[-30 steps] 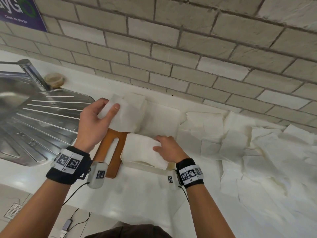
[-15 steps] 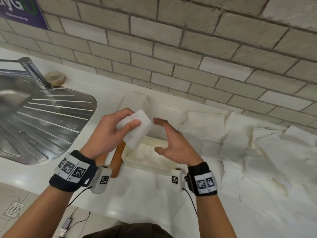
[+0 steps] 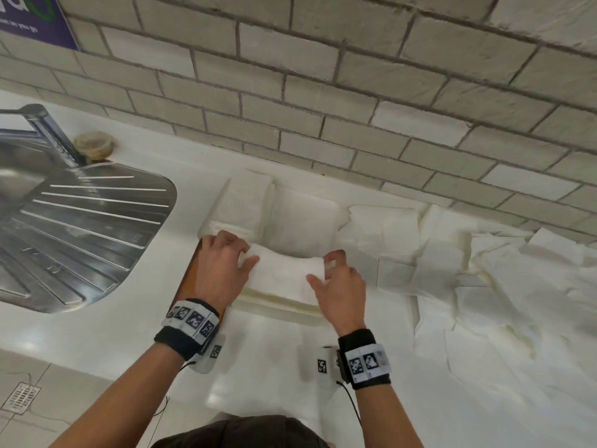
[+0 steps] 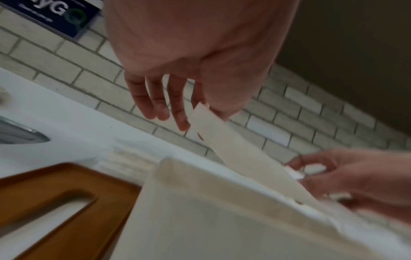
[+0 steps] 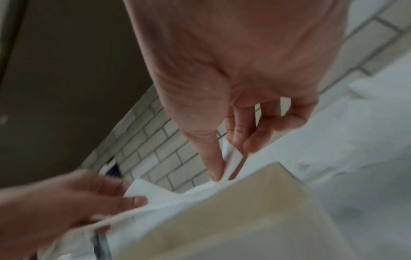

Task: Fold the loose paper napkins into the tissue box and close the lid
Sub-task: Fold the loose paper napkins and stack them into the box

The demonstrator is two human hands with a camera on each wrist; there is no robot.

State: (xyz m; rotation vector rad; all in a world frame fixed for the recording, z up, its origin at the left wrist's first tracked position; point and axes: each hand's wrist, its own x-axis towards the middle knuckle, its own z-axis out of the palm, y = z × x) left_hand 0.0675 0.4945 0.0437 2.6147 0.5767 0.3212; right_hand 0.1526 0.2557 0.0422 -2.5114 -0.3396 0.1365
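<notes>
- A brick wall (image 3: 323, 76) is seen across the far side, with a dark sign (image 3: 35, 21) at its far left.
- A white counter (image 3: 274, 376) is spread below the wall.
- A steel sink (image 3: 74, 227) is set into the counter at the left, with a tap (image 3: 48, 130) and a small round cup (image 3: 93, 144) at its far edge.
- Loose napkins (image 3: 484, 286) are scattered over the right of the counter, overlapping one another.
- A neater stack (image 3: 245, 205) of napkins is seen on the far side of the box, near the wall.
- The box (image 3: 281, 300), cream and open-topped, is placed on the counter in the middle, between the sink and the loose napkins.
- The lid (image 4: 66, 202), brown with a long slot, is laid flat on the counter, touching the box's left side.
- A folded napkin (image 3: 284, 270) is held over the open box, stretched between both hands.
- The left hand (image 3: 219, 270) is placed at the napkin's left end; the end is pinched between thumb and curled fingers.
- The right hand (image 3: 342, 289) is placed at the napkin's right end; that corner is pinched between thumb and forefinger, the other fingers being loosely bent.
- Black bands with printed markers are worn on both wrists.
</notes>
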